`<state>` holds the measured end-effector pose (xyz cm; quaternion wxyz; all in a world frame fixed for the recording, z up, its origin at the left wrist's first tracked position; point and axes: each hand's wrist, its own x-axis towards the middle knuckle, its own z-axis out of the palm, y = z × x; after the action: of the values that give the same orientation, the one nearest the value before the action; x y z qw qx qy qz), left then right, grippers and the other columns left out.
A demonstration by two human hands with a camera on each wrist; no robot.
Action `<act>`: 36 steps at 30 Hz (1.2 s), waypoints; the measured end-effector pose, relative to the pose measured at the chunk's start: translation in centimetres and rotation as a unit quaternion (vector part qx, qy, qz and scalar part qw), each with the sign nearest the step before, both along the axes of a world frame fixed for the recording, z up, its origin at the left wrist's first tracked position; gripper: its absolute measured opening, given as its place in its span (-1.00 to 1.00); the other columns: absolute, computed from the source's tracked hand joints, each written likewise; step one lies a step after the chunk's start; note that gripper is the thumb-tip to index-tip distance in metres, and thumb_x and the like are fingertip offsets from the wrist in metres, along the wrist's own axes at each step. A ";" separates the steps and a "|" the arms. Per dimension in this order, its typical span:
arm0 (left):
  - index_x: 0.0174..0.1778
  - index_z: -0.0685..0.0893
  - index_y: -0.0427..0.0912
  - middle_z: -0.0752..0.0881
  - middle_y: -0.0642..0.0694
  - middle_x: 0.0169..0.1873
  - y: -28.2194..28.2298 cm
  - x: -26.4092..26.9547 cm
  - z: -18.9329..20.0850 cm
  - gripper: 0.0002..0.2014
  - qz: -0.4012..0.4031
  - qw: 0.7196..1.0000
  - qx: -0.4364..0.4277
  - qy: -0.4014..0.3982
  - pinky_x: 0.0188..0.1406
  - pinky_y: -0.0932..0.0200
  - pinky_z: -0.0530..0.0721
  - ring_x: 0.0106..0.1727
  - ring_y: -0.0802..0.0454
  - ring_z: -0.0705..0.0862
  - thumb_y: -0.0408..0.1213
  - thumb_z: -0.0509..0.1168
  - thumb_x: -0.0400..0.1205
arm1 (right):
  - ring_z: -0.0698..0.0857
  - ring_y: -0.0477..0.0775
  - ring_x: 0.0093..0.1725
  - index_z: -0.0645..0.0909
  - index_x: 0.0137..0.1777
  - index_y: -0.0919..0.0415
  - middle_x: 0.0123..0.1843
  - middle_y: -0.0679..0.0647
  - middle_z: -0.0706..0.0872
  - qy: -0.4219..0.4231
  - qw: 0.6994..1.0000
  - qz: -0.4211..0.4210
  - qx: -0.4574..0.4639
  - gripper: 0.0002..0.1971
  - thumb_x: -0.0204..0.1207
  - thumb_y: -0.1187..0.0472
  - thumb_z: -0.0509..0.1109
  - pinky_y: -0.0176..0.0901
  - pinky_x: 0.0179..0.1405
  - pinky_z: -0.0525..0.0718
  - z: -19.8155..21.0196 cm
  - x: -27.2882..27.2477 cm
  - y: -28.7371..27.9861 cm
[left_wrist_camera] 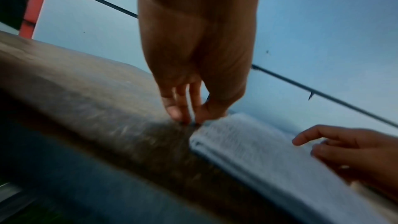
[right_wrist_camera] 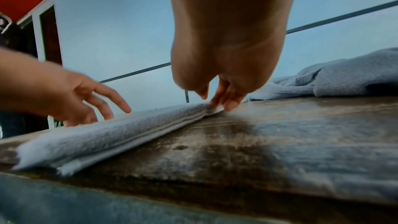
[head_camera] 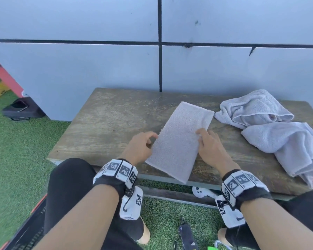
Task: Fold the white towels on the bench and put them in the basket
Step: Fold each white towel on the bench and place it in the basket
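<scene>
Two hands flank one folded towel [head_camera: 179, 139] on the counter [head_camera: 107, 127]. The left hand [head_camera: 139, 148] sits at the towel's left long edge; in the left wrist view its fingertips [left_wrist_camera: 183, 117] come down right at that edge, but blur hides whether they pinch cloth or only touch it, so I cannot tell its state. The right hand [head_camera: 210, 147] is at the opposite long edge, and the right wrist view shows its fingers [right_wrist_camera: 224, 101] curled onto the stacked layers there, thumb above, nipping the edge.

The towel lies as a long narrow strip, angled from the near counter edge toward the wall, its near end hanging slightly past the front edge. It looks like soft terry: light, limp, not slippery, and likely to sag or slide apart in layers if lifted by one corner. A sound hold would seem to be both short-end corners together, all layers pinched, to bring one end over the other.

Just beyond the strip's far right corner lies a heap of unfolded towels [head_camera: 271, 127], nearly touching it and spilling toward the right counter edge. That side is crowded. The left part of the counter is bare wood, giving room to swing or shift the strip. No basket shows plainly in any view; a dark crate-like shape at the lower left of the head view may be it, though I cannot tell.
</scene>
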<state>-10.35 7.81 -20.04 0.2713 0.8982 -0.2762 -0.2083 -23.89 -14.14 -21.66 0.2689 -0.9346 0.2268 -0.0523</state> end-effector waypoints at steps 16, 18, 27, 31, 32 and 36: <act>0.11 0.84 0.27 0.28 0.16 0.39 -0.3 -1.4 -0.4 -0.63 -0.128 0.990 -0.046 0.040 0.35 0.15 0.47 0.37 0.08 0.40 -0.19 0.65 0.43 | 0.13 0.05 0.67 0.33 0.68 -0.03 0.70 0.00 0.25 -0.008 0.995 0.054 0.084 -0.19 0.53 0.68 0.08 -0.09 0.63 0.09 -1.3 -2.6 -1.0; 0.02 0.87 0.29 0.30 0.19 0.40 -0.4 -1.5 -0.8 -0.71 -0.134 0.989 -0.051 0.041 0.45 0.03 0.47 0.43 0.05 0.36 -0.14 0.64 0.43 | 0.18 0.05 0.65 0.40 0.65 -0.01 0.69 0.02 0.27 -0.018 0.994 0.068 0.082 -0.26 0.57 0.65 0.13 -0.03 0.67 0.15 -1.5 -2.9 -1.3; 0.06 0.83 0.04 0.73 0.13 0.21 -3.4 -1.6 0.4 -0.85 0.001 0.976 -0.211 0.061 -0.28 0.30 0.71 -0.29 0.27 0.64 -0.07 0.44 0.62 | 0.05 0.00 0.75 0.50 0.54 -0.01 0.79 0.02 -0.07 0.026 0.985 0.138 0.104 -0.32 0.53 0.61 0.29 -0.41 0.52 0.30 0.2 -3.2 -2.0; -0.10 0.81 0.08 0.83 0.11 -0.10 -4.9 -1.5 1.0 -0.93 0.083 0.952 -0.290 0.061 -0.06 0.29 0.68 -0.18 0.25 0.73 -0.13 0.42 0.67 | -0.13 0.11 0.77 0.32 0.56 -0.21 0.76 -0.16 -0.25 0.123 0.977 0.164 0.064 -0.25 0.48 0.44 0.39 0.28 0.68 0.19 0.6 -3.1 -2.2; -0.07 0.83 0.02 0.84 0.11 -0.13 -5.2 -1.4 1.1 -0.92 0.095 0.946 -0.303 0.064 -0.02 0.32 0.65 -0.12 0.27 0.74 -0.13 0.43 0.67 | -0.16 0.09 0.76 0.27 0.59 -0.24 0.75 -0.22 -0.28 0.133 0.975 0.167 0.065 -0.21 0.47 0.36 0.44 0.31 0.67 0.17 0.7 -3.2 -2.1; -0.01 0.85 -0.11 0.84 0.02 -0.14 -6.1 -1.1 1.4 -0.86 0.131 0.934 -0.326 0.059 -0.04 0.34 0.65 -0.12 0.24 0.72 -0.16 0.41 0.68 | -0.04 -0.05 0.68 0.36 0.60 -0.21 0.71 -0.26 -0.05 0.083 0.982 0.140 0.094 -0.29 0.49 0.01 0.57 0.26 0.65 0.22 0.6 -3.0 -1.5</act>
<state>-11.45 1.73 -18.63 0.5898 0.7747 -0.1925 -0.1225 -26.92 -15.62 -21.03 0.3401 -0.9290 0.1191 0.0847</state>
